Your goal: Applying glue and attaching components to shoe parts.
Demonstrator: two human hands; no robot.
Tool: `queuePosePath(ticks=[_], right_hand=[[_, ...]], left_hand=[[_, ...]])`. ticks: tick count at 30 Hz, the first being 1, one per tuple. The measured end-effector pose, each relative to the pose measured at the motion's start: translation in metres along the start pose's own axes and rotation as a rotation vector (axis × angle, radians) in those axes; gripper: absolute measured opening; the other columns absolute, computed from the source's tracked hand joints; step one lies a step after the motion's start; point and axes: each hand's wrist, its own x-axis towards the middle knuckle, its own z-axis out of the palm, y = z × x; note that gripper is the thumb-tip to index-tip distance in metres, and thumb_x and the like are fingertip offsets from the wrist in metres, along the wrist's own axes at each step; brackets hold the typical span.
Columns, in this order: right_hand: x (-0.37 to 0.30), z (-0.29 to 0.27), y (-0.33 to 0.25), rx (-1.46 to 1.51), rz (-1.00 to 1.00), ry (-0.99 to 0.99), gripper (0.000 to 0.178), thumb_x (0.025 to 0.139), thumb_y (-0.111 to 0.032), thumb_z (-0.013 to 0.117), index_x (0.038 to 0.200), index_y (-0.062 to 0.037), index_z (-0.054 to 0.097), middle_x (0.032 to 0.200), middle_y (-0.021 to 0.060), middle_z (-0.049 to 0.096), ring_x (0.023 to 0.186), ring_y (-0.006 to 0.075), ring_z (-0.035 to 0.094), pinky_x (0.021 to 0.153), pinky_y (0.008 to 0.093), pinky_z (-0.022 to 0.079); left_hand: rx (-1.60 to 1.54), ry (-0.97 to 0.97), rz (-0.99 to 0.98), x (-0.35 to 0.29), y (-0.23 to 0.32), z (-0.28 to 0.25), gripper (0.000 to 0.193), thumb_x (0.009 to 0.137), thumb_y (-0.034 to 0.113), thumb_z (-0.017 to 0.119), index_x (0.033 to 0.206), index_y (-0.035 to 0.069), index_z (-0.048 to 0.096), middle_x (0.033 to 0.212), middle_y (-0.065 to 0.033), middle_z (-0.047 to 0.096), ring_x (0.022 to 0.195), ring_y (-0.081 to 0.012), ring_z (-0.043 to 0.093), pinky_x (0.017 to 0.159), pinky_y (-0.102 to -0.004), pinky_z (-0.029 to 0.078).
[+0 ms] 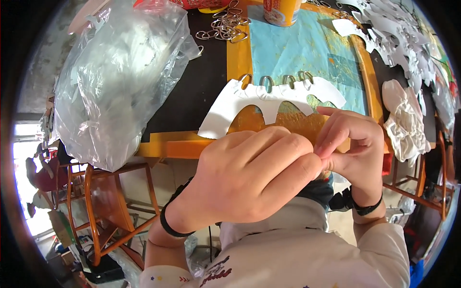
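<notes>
My left hand (254, 175) and my right hand (354, 146) meet in front of the table's near edge. The left fingers are curled in, and the right thumb and index finger pinch where the fingertips come together. Whatever they hold, if anything, is hidden or too small to name. Just beyond the hands lies a white cut-out piece (222, 108) with a scalloped near edge and separate prongs. Several oval metal rings (266, 83) sit along its far edge, apparently looped through its tabs.
A large clear plastic bag (115, 81) bulges over the table's left side. Loose metal rings (225, 26) are heaped near a yellow-orange tub (282, 10) at the back. More white cut pieces (391, 41) pile up at far right, above a crumpled white cloth (404, 120). A wooden stool (115, 201) stands lower left.
</notes>
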Motion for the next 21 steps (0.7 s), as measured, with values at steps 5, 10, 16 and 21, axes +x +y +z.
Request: queuePosePath(ticks=[5,10,16,21], right_hand=[[0.002,-0.001,-0.001,0.011,-0.065,-0.044,0.026,0.055,-0.021,0.088,0.063,-0.0116,0.065,0.067,-0.0034,0.065,0.066,0.0138,0.063,0.093,0.0413,0.044],[0.002,-0.001,0.004,0.067,-0.121,0.0,0.028,0.055,-0.024,0.089,0.063,-0.014,0.064,0.066,-0.0034,0.065,0.066,0.0118,0.062,0.098,0.0433,0.039],[0.005,0.003,0.013,0.124,-0.232,0.048,0.028,0.057,-0.027,0.088,0.064,-0.0182,0.062,0.066,-0.004,0.066,0.065,0.01,0.059,0.103,0.0427,0.03],[0.01,0.002,0.01,0.029,-0.255,0.036,0.026,0.061,-0.029,0.086,0.064,-0.0194,0.062,0.067,-0.0056,0.066,0.066,0.01,0.059,0.103,0.0422,0.029]], left_hand=[[-0.009,0.022,-0.079,-0.001,-0.004,0.01,0.019,0.064,0.011,0.075,0.075,0.011,0.06,0.076,-0.0007,0.06,0.065,-0.0181,0.061,0.052,-0.0271,0.046],[-0.337,0.038,-0.162,-0.005,-0.006,0.007,0.017,0.068,0.009,0.077,0.08,0.008,0.065,0.078,-0.0035,0.063,0.068,-0.02,0.062,0.057,-0.029,0.049],[-0.601,0.079,-0.227,-0.009,0.001,0.006,0.017,0.071,0.009,0.077,0.085,0.007,0.069,0.082,-0.0043,0.066,0.073,-0.0209,0.064,0.065,-0.0309,0.052],[-0.352,0.093,-0.133,-0.011,0.004,0.0,0.017,0.069,0.012,0.075,0.084,0.008,0.068,0.082,-0.0026,0.065,0.073,-0.0206,0.064,0.058,-0.0293,0.052]])
